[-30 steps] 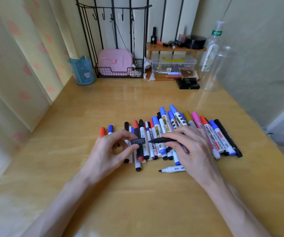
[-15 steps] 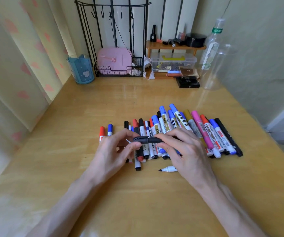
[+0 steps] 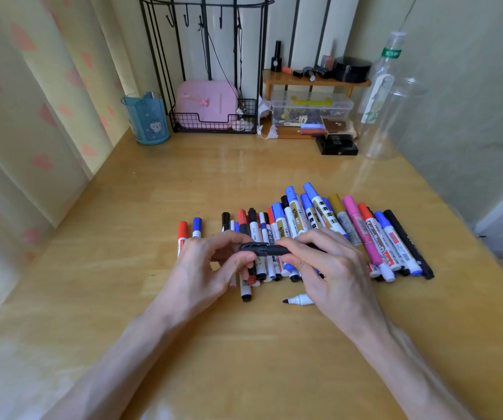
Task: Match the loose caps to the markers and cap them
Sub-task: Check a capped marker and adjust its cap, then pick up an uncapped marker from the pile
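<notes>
The left hand (image 3: 210,268) pinches a black cap (image 3: 254,248) between the thumb and fingers, and the right hand (image 3: 332,268) grips a black marker (image 3: 279,250) by its barrel. The two hands are close together, just above the left part of the row of markers (image 3: 350,231) that lies on the table (image 3: 183,183). The cap seems to sit over the tip of the marker, but I cannot tell if it is pushed fully home.

To do this step well, I think the cap and the barrel should stay on one straight line. The hands should push toward each other until the cap stops or clicks. A tilted push may let the cap slip off. Black goes on black, so the match looks correct.

On the near side of the row, beside the right hand, lies a white marker (image 3: 300,299) with its dark tip bare. It probably needs a cap next. Left of the row, a little apart, lie a red-capped marker (image 3: 182,231) and a blue-capped marker (image 3: 197,227).
</notes>
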Tool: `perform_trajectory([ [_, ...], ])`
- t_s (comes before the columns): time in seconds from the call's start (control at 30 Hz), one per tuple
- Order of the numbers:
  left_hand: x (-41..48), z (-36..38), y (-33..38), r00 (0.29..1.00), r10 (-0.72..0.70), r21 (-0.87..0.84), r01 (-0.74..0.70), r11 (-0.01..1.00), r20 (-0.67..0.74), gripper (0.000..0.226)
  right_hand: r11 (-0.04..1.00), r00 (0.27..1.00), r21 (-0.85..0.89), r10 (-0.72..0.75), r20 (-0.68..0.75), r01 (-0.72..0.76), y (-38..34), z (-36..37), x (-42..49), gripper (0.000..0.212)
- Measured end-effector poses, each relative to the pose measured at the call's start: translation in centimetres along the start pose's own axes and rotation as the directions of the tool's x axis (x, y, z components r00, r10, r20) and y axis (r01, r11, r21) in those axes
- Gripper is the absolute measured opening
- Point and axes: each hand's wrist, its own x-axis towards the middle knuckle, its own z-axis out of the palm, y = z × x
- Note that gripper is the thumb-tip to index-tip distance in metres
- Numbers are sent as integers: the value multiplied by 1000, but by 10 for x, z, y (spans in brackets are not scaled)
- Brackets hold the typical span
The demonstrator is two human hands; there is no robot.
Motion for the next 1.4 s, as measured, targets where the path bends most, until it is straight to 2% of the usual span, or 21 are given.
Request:
perform_trajectory([
  [0.13,4,2,1,1000,1,9,-1,1000,-7,14,1000,1000,-4,8,-14,-8,1,1,0,21],
  [0.37,9,0,2,1000,17,19,-17,1000,16,10,999,999,-23,31,-8,-31,-1,0,3,20],
  [0.53,19,5,7,994,35,-20,-37,999,-103,18,995,998,-80,50,-28,-52,-9,-6,11,20],
  [0.67,37,20,17,993,66,-36,-70,997,-101,38,983,977,-69,157,-141,-168,4,-17,11,22],
  [0.83,51,45,21,989,132,31,-130,991,-64,34,896,885,-88,407,-223,-435,46,-51,6,27],
  [0.9,57,54,25,988,150,60,-148,987,-33,33,828,839,-156,508,-198,-538,69,-63,1,30],
  [1.03,67,74,32,984,178,79,-180,981,28,34,697,727,-210,672,-145,-686,101,-80,-10,24],
  [1.27,81,104,34,978,182,92,-191,977,102,32,561,601,-225,774,-199,-796,131,-89,-26,21],
  [1.4,81,106,33,978,183,110,-194,975,104,29,521,555,-214,816,-160,-827,138,-87,-30,23],
])
